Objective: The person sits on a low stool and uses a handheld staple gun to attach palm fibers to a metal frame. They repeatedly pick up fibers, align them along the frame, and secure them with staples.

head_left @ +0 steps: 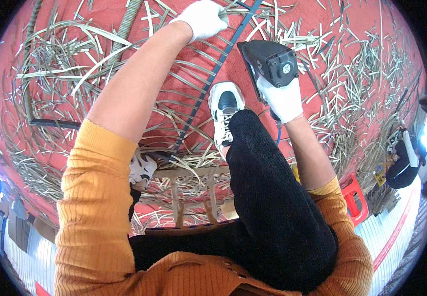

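Observation:
My left hand wears a white glove and is closed at the top of the view, on a thin grey-beige strip beside a dark flat bar. The bar slants down toward my feet, and several pale strips cross it at even gaps. My right hand, also gloved in white, grips a black air stapler to the right of the bar. Bolts and a round vent show on its top, and its nose is hidden. A blue hose runs down from its handle.
Cut strips lie scattered over the red floor covering. Wrapped tubes stand at the upper left. My white and black shoe is beside the bar. A red plastic piece lies at the right, near another person.

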Motion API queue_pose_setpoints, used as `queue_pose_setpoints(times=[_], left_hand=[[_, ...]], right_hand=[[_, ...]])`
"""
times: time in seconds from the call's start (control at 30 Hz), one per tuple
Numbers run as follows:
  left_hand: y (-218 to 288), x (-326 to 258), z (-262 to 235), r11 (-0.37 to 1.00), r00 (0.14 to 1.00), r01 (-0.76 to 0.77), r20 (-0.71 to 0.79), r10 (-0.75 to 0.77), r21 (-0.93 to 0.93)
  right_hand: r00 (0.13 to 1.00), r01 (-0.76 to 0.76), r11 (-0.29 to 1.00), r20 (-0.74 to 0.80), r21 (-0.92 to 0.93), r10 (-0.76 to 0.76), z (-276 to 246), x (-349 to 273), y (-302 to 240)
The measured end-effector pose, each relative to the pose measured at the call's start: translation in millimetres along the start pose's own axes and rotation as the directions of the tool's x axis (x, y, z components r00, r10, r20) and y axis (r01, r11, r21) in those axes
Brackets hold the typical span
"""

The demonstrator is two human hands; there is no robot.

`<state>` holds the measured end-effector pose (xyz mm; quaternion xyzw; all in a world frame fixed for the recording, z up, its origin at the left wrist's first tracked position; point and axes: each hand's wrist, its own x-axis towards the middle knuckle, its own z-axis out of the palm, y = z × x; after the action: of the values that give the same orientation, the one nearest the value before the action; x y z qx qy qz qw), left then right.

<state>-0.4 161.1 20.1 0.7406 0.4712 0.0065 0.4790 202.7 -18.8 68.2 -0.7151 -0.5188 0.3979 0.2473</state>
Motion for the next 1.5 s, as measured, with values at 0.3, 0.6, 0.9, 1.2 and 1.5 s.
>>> queue_pose_setpoints(times=[0.3, 0.6, 0.9, 1.2, 1.5], left_hand=[[8.1, 22.4, 21.3, 0.952, 0.991, 0.088, 0.068, -0.112, 0.292], [15.9, 18.4, 3.0, 0.970, 0.953, 0.182, 0.215, -0.214, 0.159], [13.8, 12.9, 6.5, 0.972, 0.992, 0.058, 0.092, -0.081, 0.230], [15.2, 16.1, 3.9, 0.977, 0.970, 0.152, 0.166, -0.177, 0.152], [7.2, 21.7, 9.9, 0.980, 0.976, 0.109, 0.168, -0.137, 0.165]], right_hand=[[0.996, -0.086, 0.995, 0.034, 0.045, 0.085, -4.1, 6.3, -7.1], [0.991, -0.114, 0.992, 0.070, 0.047, 0.111, -6.1, 7.2, -9.0], [0.989, -0.138, 0.988, 0.068, 0.074, 0.133, -4.2, 9.4, -10.7], [0.989, -0.142, 0.981, 0.062, 0.129, 0.135, -3.5, 11.4, -14.0], [0.985, -0.135, 0.990, 0.112, 0.037, 0.130, -2.2, 17.2, -15.4]])
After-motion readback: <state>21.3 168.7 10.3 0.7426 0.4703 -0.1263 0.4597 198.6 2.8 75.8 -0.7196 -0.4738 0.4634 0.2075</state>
